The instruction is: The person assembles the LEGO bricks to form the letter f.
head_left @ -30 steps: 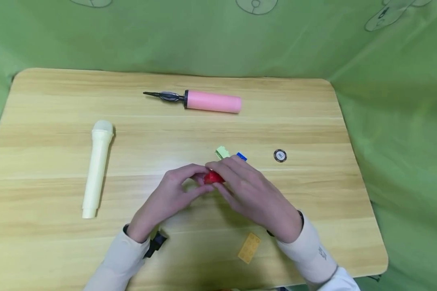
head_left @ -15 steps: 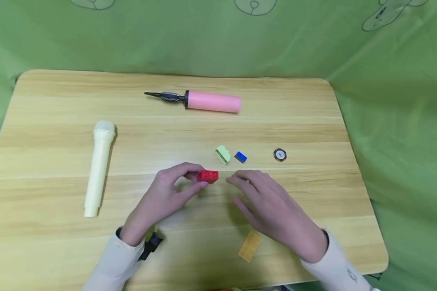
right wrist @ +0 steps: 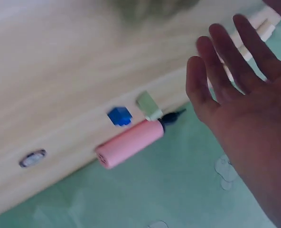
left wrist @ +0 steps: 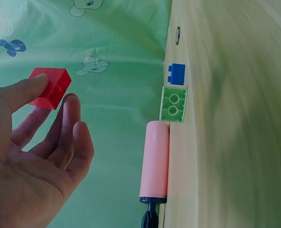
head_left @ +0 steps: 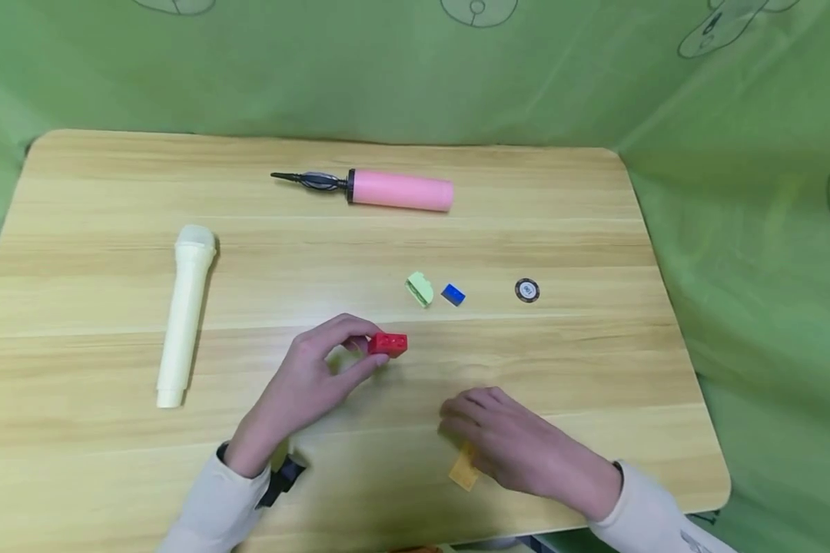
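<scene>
My left hand (head_left: pixel 318 376) pinches a red toy brick (head_left: pixel 389 345) between thumb and fingers, above the middle of the table. In the left wrist view a seam shows across the red brick (left wrist: pixel 49 88), and the other fingers hang loosely curled. Lower right in the head view, my right hand (head_left: pixel 512 442) hovers at an orange-yellow building brick (head_left: pixel 464 468) and partly hides it. Whether it touches that brick cannot be seen. The right wrist view shows the right hand (right wrist: pixel 254 99) with fingers apart and nothing between them.
Beyond the hands lie a light green curved brick (head_left: pixel 419 289), a small blue brick (head_left: pixel 453 294) and a round chip (head_left: pixel 527 290). A pink hand pump (head_left: pixel 401 190) lies at the back, a cream toy microphone (head_left: pixel 185 315) at left. Black wrist gear (head_left: pixel 283 478) hangs by the left cuff.
My right hand has let go of the red brick and moved down and right to the orange-yellow brick. My left hand keeps the red brick, drifting slightly left.
</scene>
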The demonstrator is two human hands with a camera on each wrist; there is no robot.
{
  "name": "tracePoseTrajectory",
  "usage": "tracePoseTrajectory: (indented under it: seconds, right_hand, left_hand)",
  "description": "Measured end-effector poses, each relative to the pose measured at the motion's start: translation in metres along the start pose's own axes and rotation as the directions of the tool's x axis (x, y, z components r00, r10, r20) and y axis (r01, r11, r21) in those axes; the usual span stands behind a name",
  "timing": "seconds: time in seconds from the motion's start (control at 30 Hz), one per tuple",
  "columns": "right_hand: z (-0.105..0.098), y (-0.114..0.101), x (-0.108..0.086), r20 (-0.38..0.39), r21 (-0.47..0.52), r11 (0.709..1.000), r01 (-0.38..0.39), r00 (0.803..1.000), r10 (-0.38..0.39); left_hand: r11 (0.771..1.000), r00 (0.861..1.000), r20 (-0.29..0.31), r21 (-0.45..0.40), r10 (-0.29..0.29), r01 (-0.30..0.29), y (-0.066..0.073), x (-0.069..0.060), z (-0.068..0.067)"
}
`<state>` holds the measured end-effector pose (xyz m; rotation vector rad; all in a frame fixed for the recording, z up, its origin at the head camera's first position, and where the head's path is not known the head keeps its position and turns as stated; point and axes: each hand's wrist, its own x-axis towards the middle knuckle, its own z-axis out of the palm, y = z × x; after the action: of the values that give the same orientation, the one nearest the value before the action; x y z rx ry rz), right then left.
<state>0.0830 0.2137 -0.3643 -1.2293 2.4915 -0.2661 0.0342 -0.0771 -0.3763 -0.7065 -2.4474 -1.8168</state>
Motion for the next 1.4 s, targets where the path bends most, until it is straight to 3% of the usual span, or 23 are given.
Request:
tracePoseTrajectory:
  seconds: [0.3,0.6,0.8,0.87,0.97,1.07,1.2,1.3,1.4]
  right_hand:
    - [0.023,0.003,-0.011,0.022,0.027,0.999,0.02,1.0,-0.021]
    - [0.024,0.003,-0.008,0.034,-0.008,0.999,0.049,0.998,-0.049]
    - [0.001,0.006,0.005,0.055,0.018,0.999,-0.046,0.997,0.045]
    - [-0.014,0.011,0.012,0.015,0.021,0.997,-0.069,0.998,0.068]
    - [-0.04,0.021,0.024,-0.104,0.006,0.998,-0.059,0.993,0.059]
    - [-0.066,0.03,0.037,-0.249,0.003,1.0,-0.018,0.968,0.018]
    - [-0.096,0.035,0.052,-0.417,0.007,0.998,0.056,0.907,-0.049]
    - [-0.111,0.035,0.062,-0.487,0.016,0.995,0.094,0.87,-0.074]
    - [-0.121,0.034,0.071,-0.544,0.021,0.994,0.106,0.836,-0.078]
  left_hand:
    - [1.0,1.0,-0.026,-0.03,-0.01,0.009,0.001,0.005,0.0]
    - [1.0,0.999,-0.03,0.0,-0.027,0.027,0.0,0.014,-0.003]
    - [0.999,0.999,-0.05,0.03,-0.021,0.023,-0.005,0.025,-0.008]
    - [0.999,0.998,-0.059,0.033,-0.024,0.026,-0.008,0.029,-0.009]
    - [0.999,0.996,-0.075,0.016,-0.038,0.04,-0.012,0.036,-0.008]
    - [0.998,0.994,-0.085,-0.027,-0.061,0.059,-0.015,0.042,-0.006]
    - [0.996,0.994,-0.093,-0.069,-0.053,0.047,-0.015,0.048,-0.004]
    - [0.998,0.991,-0.131,-0.057,-0.015,0.007,-0.013,0.05,-0.003]
    - [0.999,0.977,-0.21,-0.012,0.037,-0.041,-0.011,0.052,-0.002]
